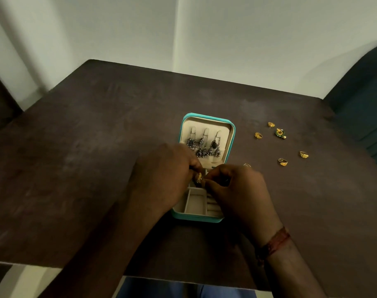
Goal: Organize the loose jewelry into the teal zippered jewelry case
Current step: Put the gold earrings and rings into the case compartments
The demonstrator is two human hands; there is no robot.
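Dark brown table (pixel 93 147) by a pale wall (pixel 247 39): the left hand (pixel 164 175) and right hand (pixel 239 186) meet over it, curled fingertips pinching a small gold piece (pixel 199 177) above the open teal case (pixel 206 220). Dark earrings (pixel 204 147) hang in its lid. Gold rings (pixel 283 161) and a green ornament (pixel 280 132) lie loose on the table to the case's right.

Table (pixel 97 147): dark brown and matt; we see faint pale scuffs across its top
Wall (pixel 247 35): pale and plain; it rises behind the table's far edge
Chair (pixel 363 93): dark teal; beside the table's far right corner
Blue cloth (pixel 183 289): below the near edge; we cannot tell more
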